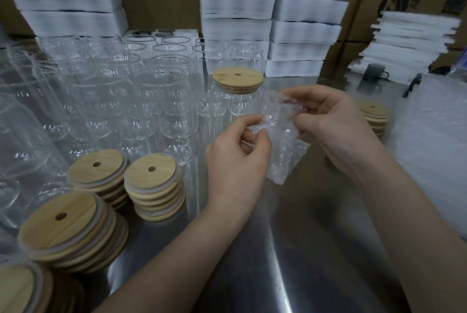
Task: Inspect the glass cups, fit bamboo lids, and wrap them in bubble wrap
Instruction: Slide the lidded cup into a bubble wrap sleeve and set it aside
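A small piece of clear bubble wrap (pixel 280 141) hangs between my hands above the steel table (pixel 290 249). My left hand (pixel 237 156) pinches its left edge, and my right hand (pixel 331 123) pinches its upper right edge. Just behind it stands a glass cup (pixel 235 105) with a round bamboo lid (pixel 238 80) fitted on top. Several open glass cups (pixel 141 90) fill the left half of the table. Stacks of bamboo lids (pixel 154 186) with centre holes sit at the near left.
More bamboo lids (pixel 375 117) are stacked behind my right hand. A heap of bubble wrap (pixel 432 141) lies at the right. White foam stacks (pixel 273 9) and cardboard boxes line the back. A dark mug (pixel 376 72) stands far right.
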### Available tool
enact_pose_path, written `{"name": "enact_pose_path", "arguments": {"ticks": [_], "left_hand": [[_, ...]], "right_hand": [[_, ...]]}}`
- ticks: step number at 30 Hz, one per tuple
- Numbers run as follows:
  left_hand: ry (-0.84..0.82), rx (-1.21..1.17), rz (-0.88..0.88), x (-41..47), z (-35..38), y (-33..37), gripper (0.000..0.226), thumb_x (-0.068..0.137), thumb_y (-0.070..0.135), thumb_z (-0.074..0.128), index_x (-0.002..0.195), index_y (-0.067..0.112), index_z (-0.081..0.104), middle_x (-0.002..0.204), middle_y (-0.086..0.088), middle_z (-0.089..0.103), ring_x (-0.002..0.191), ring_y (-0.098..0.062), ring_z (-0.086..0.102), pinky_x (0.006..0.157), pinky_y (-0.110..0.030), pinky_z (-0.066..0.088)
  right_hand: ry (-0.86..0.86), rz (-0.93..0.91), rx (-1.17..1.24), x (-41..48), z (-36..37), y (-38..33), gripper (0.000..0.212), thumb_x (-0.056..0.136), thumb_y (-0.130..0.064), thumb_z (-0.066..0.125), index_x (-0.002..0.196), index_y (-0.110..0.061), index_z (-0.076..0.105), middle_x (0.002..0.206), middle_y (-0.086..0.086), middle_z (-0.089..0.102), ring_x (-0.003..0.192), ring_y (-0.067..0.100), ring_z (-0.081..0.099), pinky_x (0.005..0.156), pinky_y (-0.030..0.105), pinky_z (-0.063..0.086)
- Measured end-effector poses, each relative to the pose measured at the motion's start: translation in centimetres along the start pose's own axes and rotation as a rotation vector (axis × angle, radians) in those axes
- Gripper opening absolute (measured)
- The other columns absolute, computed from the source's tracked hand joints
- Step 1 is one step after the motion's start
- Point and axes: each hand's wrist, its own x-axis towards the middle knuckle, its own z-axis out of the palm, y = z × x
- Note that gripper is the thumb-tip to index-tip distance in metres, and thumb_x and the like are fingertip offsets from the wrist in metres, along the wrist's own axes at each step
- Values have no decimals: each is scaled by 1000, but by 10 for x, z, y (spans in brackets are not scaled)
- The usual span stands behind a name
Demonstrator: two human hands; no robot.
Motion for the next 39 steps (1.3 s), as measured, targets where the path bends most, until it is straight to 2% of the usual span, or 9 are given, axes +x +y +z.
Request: {"name": "enact_pose_path", "arguments": {"ticks": [3,7,13,18,24,28,32,36,39], "left_hand": [[-4,97,32,-1,-1,0,21,82,27,49,96,32,64,61,6,60,71,-24,69,69,-49,55],[-41,276,128,-5,-4,1,38,85,26,42,118,40,55,59,2,58,60,-25,61,64,-45,52],[-33,275,21,-5,-1,1,37,76,31,47,101,29,75,69,5,69,63,-18,69,71,-39,56],[-64,219,-108,-6,6,-6,18,69,36,64,86,34,67,69,7,68,63,-24,69,65,-42,58],[-186,300,-177,-7,6,-10,20,76,45,63,74,25,60,63,5,69,60,-26,68,65,-40,57],[-243,332,-178,-6,3,-10,15,81,41,56,82,27,59,66,1,70,64,-34,68,65,-42,57],[-259,361,-161,-7,3,-10,15,81,44,50,88,34,58,71,1,70,65,-35,68,66,-42,57],[-230,354,-167,-7,4,-13,19,83,50,52,83,33,62,67,4,67,63,-30,69,66,-43,57],[-205,242,-248,-3,3,-13,17,88,40,58,75,30,63,60,2,67,50,-26,67,57,-43,58]], "right_hand": [[115,-66,-149,0,-2,-1,58,77,21,51,86,-31,72,85,-15,73,83,14,66,80,36,57],[285,-164,-333,1,-5,1,55,82,11,51,82,-40,69,88,-21,70,86,2,66,81,21,55],[423,-350,-473,-2,-6,2,39,83,3,48,94,-29,68,91,-9,67,83,3,61,77,15,48],[279,-398,-412,-8,7,-11,41,79,-8,48,113,-26,62,109,-20,60,111,5,57,103,42,45],[-63,-109,-653,2,38,-31,88,75,-68,68,148,-43,25,134,-11,53,129,14,48,112,45,33],[-125,-93,-759,15,56,-26,93,70,-60,77,146,-36,30,132,-8,56,116,18,55,105,43,40],[12,-183,-546,8,51,-19,82,67,-45,86,137,-35,45,117,-22,51,94,6,58,85,18,48],[226,-293,20,6,27,-24,74,69,-35,83,131,-24,45,129,-2,54,104,15,62,86,28,54],[240,-110,538,7,9,-29,85,64,-41,75,136,-9,42,116,15,57,94,28,68,79,34,55]]}}
